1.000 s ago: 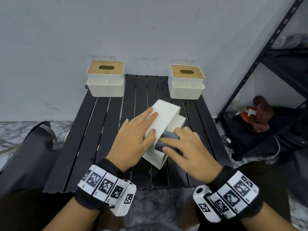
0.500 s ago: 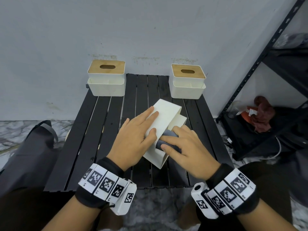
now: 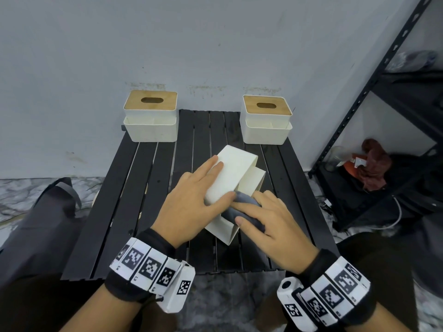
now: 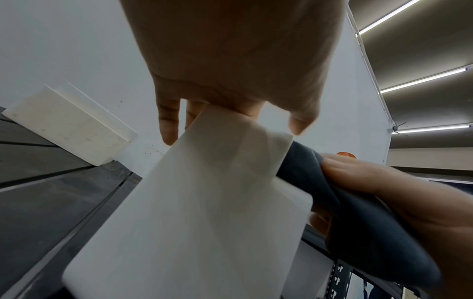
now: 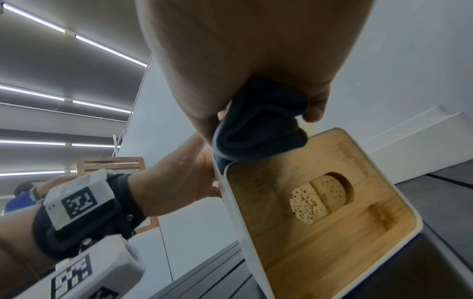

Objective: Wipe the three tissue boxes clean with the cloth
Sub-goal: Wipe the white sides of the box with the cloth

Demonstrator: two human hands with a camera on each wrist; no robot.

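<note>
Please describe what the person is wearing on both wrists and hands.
The left hand and right hand are bare. Each wrist has a black fabric cuff carrying a band of white blocks with black square-pattern markers, plus a white camera housing on its inner side.

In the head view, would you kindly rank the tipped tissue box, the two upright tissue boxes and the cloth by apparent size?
1. Tipped tissue box, nearest the camera, so unsure.
2. Upright left box and upright right box look alike.
3. Cloth, mostly hidden under the right hand.

Black slatted table (image 3: 153, 188), black metal shelf rack (image 3: 374, 116), dark bag (image 3: 40, 224), red cloth (image 3: 374, 164) on shelf
</note>
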